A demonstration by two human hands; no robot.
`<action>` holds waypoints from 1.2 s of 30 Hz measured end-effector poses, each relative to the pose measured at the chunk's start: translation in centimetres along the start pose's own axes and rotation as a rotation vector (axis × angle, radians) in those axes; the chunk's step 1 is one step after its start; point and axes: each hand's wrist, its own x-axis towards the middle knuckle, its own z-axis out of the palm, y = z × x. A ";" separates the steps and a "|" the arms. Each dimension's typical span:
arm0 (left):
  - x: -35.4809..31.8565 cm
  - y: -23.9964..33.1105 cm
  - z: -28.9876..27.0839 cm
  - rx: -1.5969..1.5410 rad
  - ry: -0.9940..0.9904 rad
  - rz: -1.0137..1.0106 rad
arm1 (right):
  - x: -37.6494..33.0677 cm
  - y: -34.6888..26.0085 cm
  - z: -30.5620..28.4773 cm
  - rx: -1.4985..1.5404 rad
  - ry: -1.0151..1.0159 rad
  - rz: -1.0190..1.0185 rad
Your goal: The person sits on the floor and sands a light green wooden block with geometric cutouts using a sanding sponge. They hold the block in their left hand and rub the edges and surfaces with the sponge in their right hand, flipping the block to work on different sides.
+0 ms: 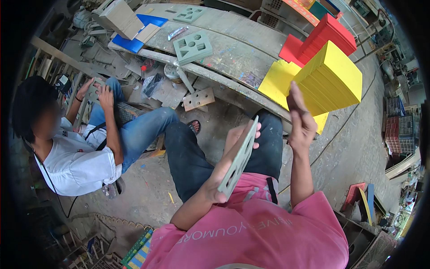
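My left hand (220, 172) grips a thin grey-green board (241, 156) with cut-out holes, held tilted nearly on edge above my lap. Its fingers come round the far side, and the thumb presses near the lower corner. To the right, my right hand (302, 123) is raised with fingers stretched out, slightly smeared by motion, and nothing shows in it. Behind that hand stands a tall stack of yellow boards (331, 78) on the bench corner; whether the fingertips touch it I cannot tell.
Across the bench (233, 56) lie more grey-green boards (192, 46), a small tube (178, 32) and a red stack (327, 40). Wooden blocks (121, 20) rest on blue boards at the left. A co-worker (76, 161) sits close on my left, handling a similar board (92, 93).
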 end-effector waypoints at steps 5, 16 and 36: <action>0.5 2.4 1.8 -0.044 0.079 -0.043 | -1.9 -6.2 2.9 0.713 0.195 0.400; 1.5 0.9 0.9 0.585 0.302 0.215 | -4.1 -10.9 4.9 0.479 0.041 0.340; -1.5 2.3 2.2 0.031 0.014 -0.095 | 0.0 -5.9 2.2 -0.074 0.146 -0.100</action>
